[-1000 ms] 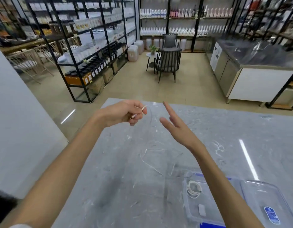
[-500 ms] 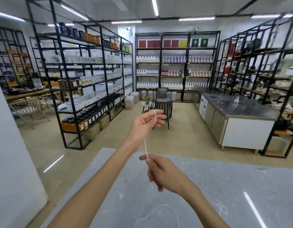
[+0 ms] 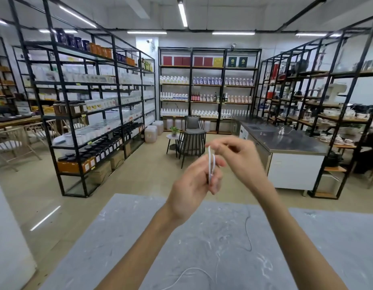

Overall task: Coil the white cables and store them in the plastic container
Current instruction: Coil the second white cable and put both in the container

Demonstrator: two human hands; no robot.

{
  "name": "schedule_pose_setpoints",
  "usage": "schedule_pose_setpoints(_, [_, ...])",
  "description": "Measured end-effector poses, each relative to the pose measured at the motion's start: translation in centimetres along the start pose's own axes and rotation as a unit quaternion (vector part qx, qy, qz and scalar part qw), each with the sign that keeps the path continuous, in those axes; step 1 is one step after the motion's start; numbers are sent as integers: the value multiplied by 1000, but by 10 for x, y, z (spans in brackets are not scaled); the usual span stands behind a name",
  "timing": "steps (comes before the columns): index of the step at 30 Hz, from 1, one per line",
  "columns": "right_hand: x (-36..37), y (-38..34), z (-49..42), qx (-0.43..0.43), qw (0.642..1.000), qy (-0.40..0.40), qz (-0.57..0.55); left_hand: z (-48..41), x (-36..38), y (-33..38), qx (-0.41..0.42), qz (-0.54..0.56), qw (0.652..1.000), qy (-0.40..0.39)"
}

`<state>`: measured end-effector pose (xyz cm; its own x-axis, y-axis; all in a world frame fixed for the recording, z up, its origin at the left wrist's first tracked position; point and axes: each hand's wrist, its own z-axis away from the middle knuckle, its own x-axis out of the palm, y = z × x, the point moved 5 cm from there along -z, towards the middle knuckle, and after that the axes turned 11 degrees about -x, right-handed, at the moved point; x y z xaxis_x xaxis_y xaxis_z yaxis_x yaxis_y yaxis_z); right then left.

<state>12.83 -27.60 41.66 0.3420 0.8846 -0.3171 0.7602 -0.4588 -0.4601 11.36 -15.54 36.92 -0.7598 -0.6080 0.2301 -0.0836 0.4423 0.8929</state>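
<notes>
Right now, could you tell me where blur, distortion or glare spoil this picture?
Head view: the right hand is motion-blurred; the thin white cable loop reads clearly; the black metal shelves bow from lens distortion; a light streak glares on the beige floor.

Your left hand (image 3: 192, 189) holds a narrow loop of white cable (image 3: 209, 160) upright, and your right hand (image 3: 240, 158) pinches the loop's top. Both are raised above the grey marbled surface (image 3: 118, 237), where the cable's slack lies curved.

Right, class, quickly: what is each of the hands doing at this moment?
Left hand: closed, holding the looped white cable.
Right hand: closed, pinching the same cable's top.
</notes>
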Motion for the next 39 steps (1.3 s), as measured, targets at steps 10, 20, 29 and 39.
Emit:
schedule_pose_setpoints(10, [73, 5, 98, 78, 943, -281, 162, -15, -78, -28, -99, -67, 979, 163])
schedule_pose_setpoints(20, [-1, -18, 15, -109, 979, -97, 143, 17, -15, -38, -71, -75, 995, 15])
schedule_pose_setpoints(29, [79, 36, 92, 211, 962, -42, -166, 1, -36, 0, -66, 207, 976, 31])
schedule_pose_setpoints(39, [8, -44, 48, -163, 930, -123, 305, 20, -24, -37, -94, -143, 984, 50])
